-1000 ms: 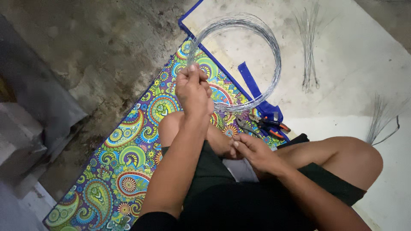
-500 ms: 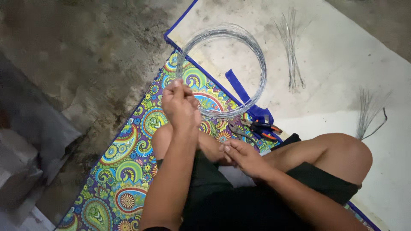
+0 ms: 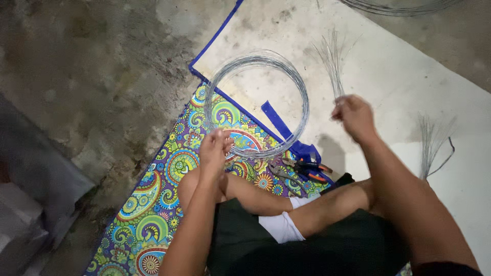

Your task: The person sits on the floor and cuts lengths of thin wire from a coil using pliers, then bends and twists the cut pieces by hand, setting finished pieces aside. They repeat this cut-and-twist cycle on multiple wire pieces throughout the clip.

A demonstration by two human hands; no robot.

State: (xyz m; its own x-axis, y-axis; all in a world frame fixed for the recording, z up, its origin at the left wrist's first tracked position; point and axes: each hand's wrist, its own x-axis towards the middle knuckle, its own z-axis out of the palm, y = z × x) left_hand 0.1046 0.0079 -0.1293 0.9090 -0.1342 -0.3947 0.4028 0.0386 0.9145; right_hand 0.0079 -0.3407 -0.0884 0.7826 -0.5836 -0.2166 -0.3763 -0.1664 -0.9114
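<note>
I see my left hand (image 3: 214, 148) pinching the wire coil (image 3: 257, 105) at its near rim; my right hand (image 3: 353, 115), beside it, grips thin wire. Springy, light, tangle-prone.

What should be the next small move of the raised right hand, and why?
Probably lower the right hand to the bundle of cut wires on the white sheet. The hand hovers just beside that bundle, while the left hand grips the wire coil, so the coil seems already steadied.

Left hand (image 3: 214, 149) low, fingers curled shut; right hand (image 3: 353, 115) raised, fisted, arm outstretched.
</note>
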